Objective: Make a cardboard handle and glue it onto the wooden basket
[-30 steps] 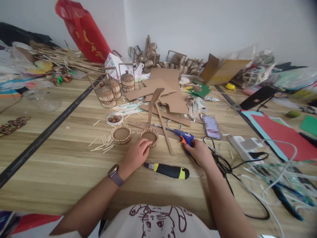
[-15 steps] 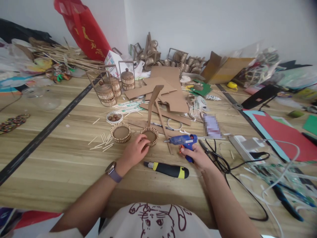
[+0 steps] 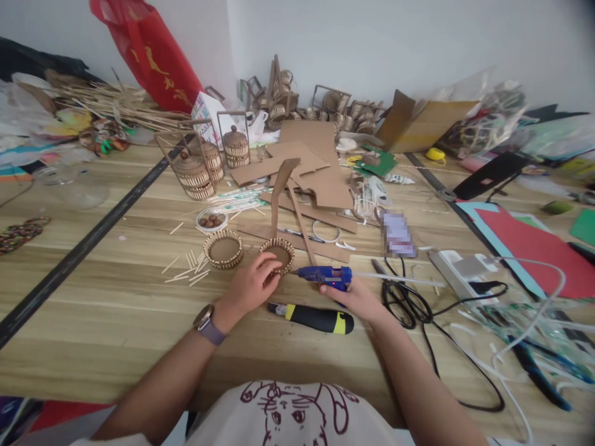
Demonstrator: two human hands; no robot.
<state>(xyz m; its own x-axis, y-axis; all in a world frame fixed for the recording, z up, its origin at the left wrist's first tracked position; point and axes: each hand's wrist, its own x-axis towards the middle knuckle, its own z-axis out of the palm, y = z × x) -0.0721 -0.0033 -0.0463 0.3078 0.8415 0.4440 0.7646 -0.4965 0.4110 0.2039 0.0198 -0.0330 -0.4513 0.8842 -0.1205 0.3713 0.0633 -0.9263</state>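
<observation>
My left hand [image 3: 253, 285] is closed on the near left side of a small round basket [image 3: 289, 249] walled with short sticks. A bent brown cardboard strip [image 3: 276, 207] rises behind the basket; whether it is attached I cannot tell. In my right hand [image 3: 360, 298] is a blue hot glue gun [image 3: 325, 276], its nozzle pointing left at the basket's lower right wall. A clear glue stick [image 3: 400, 279] sticks out of the gun's back. Left of my left hand sits a second stick-walled basket [image 3: 206, 248]. A black and yellow utility knife [image 3: 318, 318] lies between my forearms.
Loose small sticks [image 3: 188, 270] lie at the left, near a white dish [image 3: 201, 223] of brown beads. Cardboard sheets [image 3: 320, 179] cover the middle back. Scissors [image 3: 400, 300], a black cable [image 3: 434, 359] and a power strip [image 3: 449, 272] lie on the right.
My right hand has brought the glue gun left and slightly down, so its nozzle is now close to the basket. My left hand keeps its hold; the view has shifted slightly.
</observation>
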